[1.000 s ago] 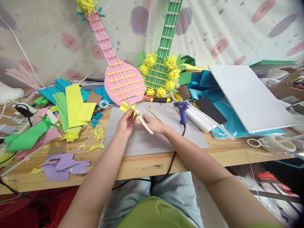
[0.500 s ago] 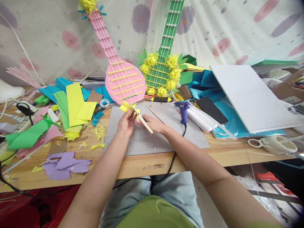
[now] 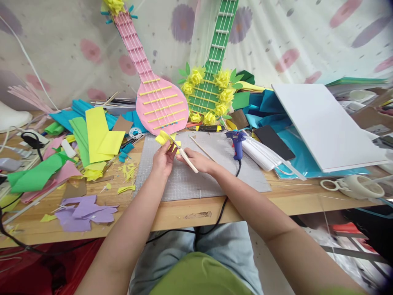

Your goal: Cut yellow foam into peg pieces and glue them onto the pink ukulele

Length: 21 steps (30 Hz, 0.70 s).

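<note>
In the head view, my left hand [image 3: 163, 161] pinches a small piece of yellow crepe paper [image 3: 162, 138] above the cutting mat. My right hand [image 3: 198, 160] is closed around white-handled scissors [image 3: 188, 159], seen nearly edge-on. Their thin metal blades run up to the left, against the yellow paper. The fingers partly hide where blades and paper meet. Just beyond both hands stands a pink paper lute [image 3: 162, 104] with yellow strips and white strings. To its right is a green one [image 3: 204, 96] trimmed with yellow paper flowers.
The grey cutting mat [image 3: 184, 188] lies under my hands. A blue glue gun [image 3: 237, 144] stands on it, its cord trailing off the front edge. Crepe paper scraps [image 3: 82, 213] crowd the left. A black phone [image 3: 274, 142] and a white board [image 3: 327, 127] lie right.
Both hands stay in almost the same place, still holding the paper and the scissors. The view has shifted very slightly.
</note>
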Each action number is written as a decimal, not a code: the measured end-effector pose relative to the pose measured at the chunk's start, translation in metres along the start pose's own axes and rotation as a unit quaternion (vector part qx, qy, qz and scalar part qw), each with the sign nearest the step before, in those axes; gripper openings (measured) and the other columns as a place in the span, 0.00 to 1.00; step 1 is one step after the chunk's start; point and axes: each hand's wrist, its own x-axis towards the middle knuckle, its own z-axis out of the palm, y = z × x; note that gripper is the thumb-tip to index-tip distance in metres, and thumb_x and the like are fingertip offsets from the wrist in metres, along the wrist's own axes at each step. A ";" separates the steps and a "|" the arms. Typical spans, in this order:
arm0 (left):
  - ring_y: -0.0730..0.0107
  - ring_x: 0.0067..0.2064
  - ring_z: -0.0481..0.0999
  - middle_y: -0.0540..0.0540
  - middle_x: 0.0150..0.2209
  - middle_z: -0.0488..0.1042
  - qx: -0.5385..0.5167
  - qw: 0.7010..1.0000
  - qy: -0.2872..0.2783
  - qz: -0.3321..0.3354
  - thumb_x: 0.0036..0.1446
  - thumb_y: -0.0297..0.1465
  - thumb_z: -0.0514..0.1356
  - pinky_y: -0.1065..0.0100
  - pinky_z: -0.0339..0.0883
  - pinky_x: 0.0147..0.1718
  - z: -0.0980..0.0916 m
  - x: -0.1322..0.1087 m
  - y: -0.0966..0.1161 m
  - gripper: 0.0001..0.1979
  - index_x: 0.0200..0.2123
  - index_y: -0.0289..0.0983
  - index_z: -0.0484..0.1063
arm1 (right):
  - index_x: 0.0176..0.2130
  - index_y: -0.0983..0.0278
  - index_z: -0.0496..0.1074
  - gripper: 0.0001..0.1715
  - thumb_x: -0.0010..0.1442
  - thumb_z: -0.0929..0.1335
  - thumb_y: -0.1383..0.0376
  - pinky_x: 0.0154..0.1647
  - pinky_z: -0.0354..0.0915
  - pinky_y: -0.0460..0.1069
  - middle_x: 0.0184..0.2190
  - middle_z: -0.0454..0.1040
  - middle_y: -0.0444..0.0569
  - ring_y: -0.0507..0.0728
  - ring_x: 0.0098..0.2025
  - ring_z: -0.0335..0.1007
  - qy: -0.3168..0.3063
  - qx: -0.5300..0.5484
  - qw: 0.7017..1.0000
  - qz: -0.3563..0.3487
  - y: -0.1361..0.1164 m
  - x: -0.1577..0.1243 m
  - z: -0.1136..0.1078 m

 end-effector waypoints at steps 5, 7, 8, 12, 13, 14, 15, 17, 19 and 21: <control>0.78 0.29 0.73 0.49 0.27 0.74 -0.005 1.000 0.000 -0.004 0.49 0.24 0.59 0.75 0.68 0.32 0.000 -0.001 0.001 0.02 0.29 0.34 0.71 | 0.32 0.65 0.59 0.29 0.54 0.57 0.42 0.29 0.55 0.46 0.28 0.66 0.47 0.52 0.29 0.60 0.006 -0.018 1.000 0.000 0.001 0.002 0.002; 0.78 0.30 0.73 0.49 0.28 0.74 -0.003 1.000 0.001 -0.001 0.49 0.24 0.59 0.75 0.68 0.32 0.000 0.000 0.001 0.02 0.29 0.34 0.71 | 0.32 0.65 0.59 0.29 0.53 0.57 0.41 0.29 0.55 0.46 0.28 0.66 0.47 0.51 0.28 0.59 0.004 -0.020 1.000 -0.002 0.003 0.003 0.002; 0.78 0.30 0.73 0.49 0.28 0.74 0.000 1.000 0.002 0.001 0.49 0.24 0.59 0.75 0.68 0.32 0.000 0.000 0.000 0.02 0.29 0.34 0.71 | 0.32 0.65 0.59 0.28 0.53 0.57 0.42 0.29 0.54 0.46 0.28 0.66 0.46 0.51 0.28 0.59 0.004 -0.021 1.000 -0.003 0.004 0.003 0.002; 0.77 0.31 0.74 0.49 0.29 0.74 0.005 1.000 0.010 0.012 0.47 0.23 0.60 0.75 0.68 0.32 0.000 0.000 0.000 0.03 0.28 0.34 0.71 | 0.30 0.64 0.59 0.27 0.52 0.59 0.42 0.27 0.53 0.45 0.26 0.64 0.44 0.50 0.27 0.57 0.006 -0.021 1.000 -0.004 0.008 0.003 0.001; 0.77 0.31 0.74 0.49 0.29 0.75 0.005 1.000 0.009 0.014 0.47 0.23 0.60 0.75 0.68 0.32 0.000 0.000 0.000 0.03 0.28 0.34 0.71 | 0.30 0.64 0.59 0.27 0.52 0.59 0.43 0.27 0.53 0.45 0.25 0.64 0.44 0.49 0.26 0.57 0.007 -0.020 1.000 -0.004 0.009 0.003 0.000; 0.77 0.31 0.74 0.49 0.29 0.75 0.005 1.000 0.008 0.015 0.47 0.23 0.60 0.75 0.68 0.32 0.000 0.000 0.000 0.03 0.28 0.34 0.71 | 0.30 0.64 0.59 0.26 0.52 0.60 0.43 0.26 0.53 0.45 0.25 0.63 0.43 0.49 0.26 0.57 0.008 -0.019 1.000 -0.005 0.010 0.003 0.000; 0.76 0.31 0.74 0.49 0.28 0.75 0.005 1.000 0.008 0.016 0.47 0.23 0.60 0.75 0.68 0.32 0.000 0.000 0.000 0.03 0.28 0.34 0.71 | 0.29 0.64 0.58 0.26 0.52 0.60 0.43 0.26 0.52 0.45 0.24 0.62 0.43 0.49 0.25 0.56 0.008 -0.017 1.000 -0.005 0.010 0.003 -0.001; 0.77 0.30 0.74 0.49 0.28 0.74 0.007 1.000 0.008 0.019 0.46 0.22 0.60 0.75 0.68 0.31 0.001 -0.002 0.000 0.03 0.28 0.34 0.71 | 0.29 0.64 0.58 0.26 0.52 0.60 0.44 0.26 0.52 0.45 0.24 0.61 0.42 0.49 0.25 0.56 0.001 -0.012 1.000 -0.006 0.010 0.002 -0.003; 0.77 0.30 0.74 0.49 0.27 0.74 0.016 1.000 0.010 0.020 0.46 0.22 0.60 0.75 0.68 0.31 0.002 -0.003 0.001 0.04 0.28 0.33 0.71 | 0.28 0.64 0.57 0.25 0.53 0.60 0.44 0.26 0.52 0.45 0.23 0.61 0.42 0.49 0.25 0.56 -0.011 -0.006 1.000 -0.006 0.010 0.000 -0.005; 0.76 0.30 0.74 0.49 0.27 0.74 0.027 0.999 0.011 0.022 0.45 0.22 0.61 0.75 0.68 0.31 0.002 -0.004 0.001 0.04 0.28 0.34 0.70 | 0.28 0.64 0.56 0.25 0.53 0.60 0.44 0.26 0.52 0.45 0.23 0.61 0.41 0.49 0.25 0.56 -0.023 -0.003 1.000 -0.007 0.010 -0.002 -0.009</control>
